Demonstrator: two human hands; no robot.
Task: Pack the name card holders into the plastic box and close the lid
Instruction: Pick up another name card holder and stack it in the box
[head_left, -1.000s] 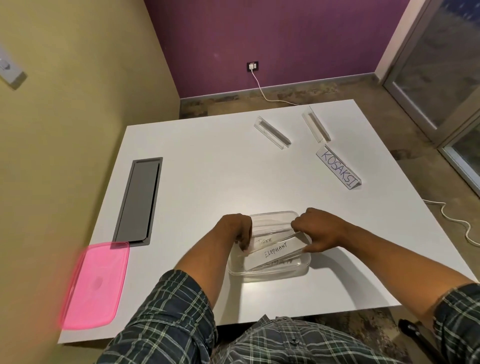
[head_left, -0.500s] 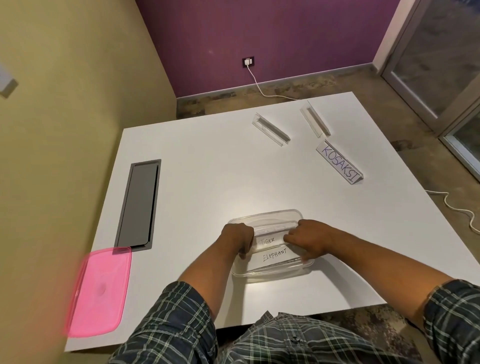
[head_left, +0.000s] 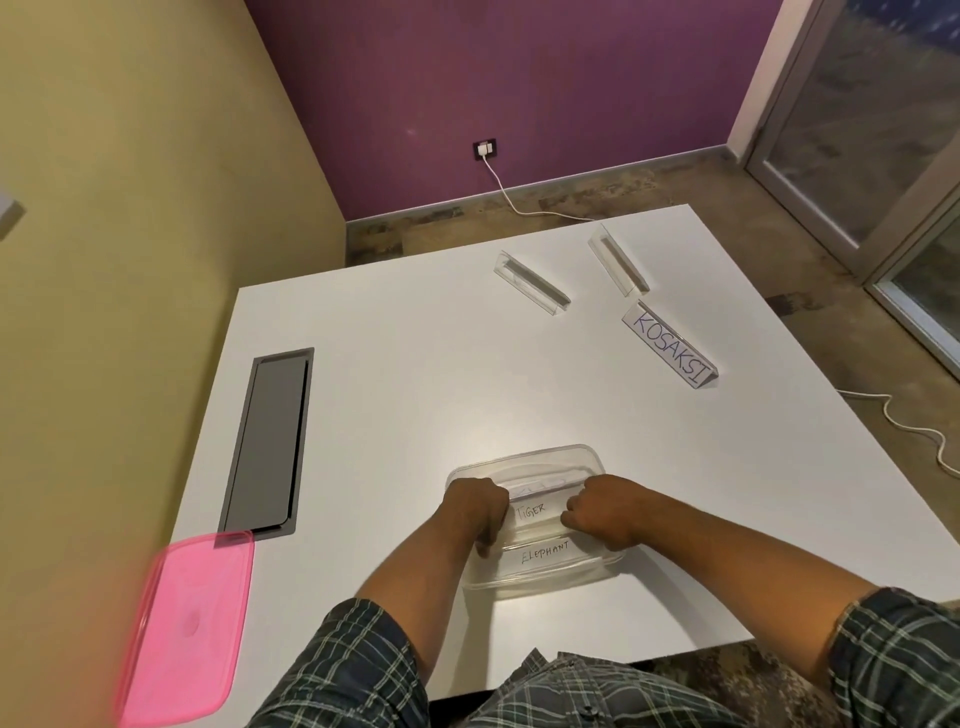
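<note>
Name card holders: two lie inside the clear plastic box (head_left: 582, 457) at the near middle of the white table (head_left: 389, 389). One card reads TIGER (head_left: 532, 510), the other ELEPHANT (head_left: 545, 551), nearer the person. A third clear piece seems to lie behind TIGER, against the far wall of the box; too transparent to be sure.

Left hand (head_left: 475, 512) reaches into the box at its left end, fingers curled down on the left end of the TIGER holder. Right hand (head_left: 605, 514) does the same at the right end, grip closed round that end. Both grips grasping the holder, knuckles up.

Three more holders stand on the far right part of the table, well apart from the box: one marked KOSAKSI (head_left: 670, 345), and two with no card showing, a left one (head_left: 532, 283) and a right one (head_left: 619, 266).

Pink lid (head_left: 182, 629) lies at the near left corner of the table, well apart from the box, box uncovered. Grey cable hatch (head_left: 270, 441) set in the table just beyond the lid.

Plaid sleeves on both forearms. White cable (head_left: 514, 202) runs from a wall socket along the floor.
</note>
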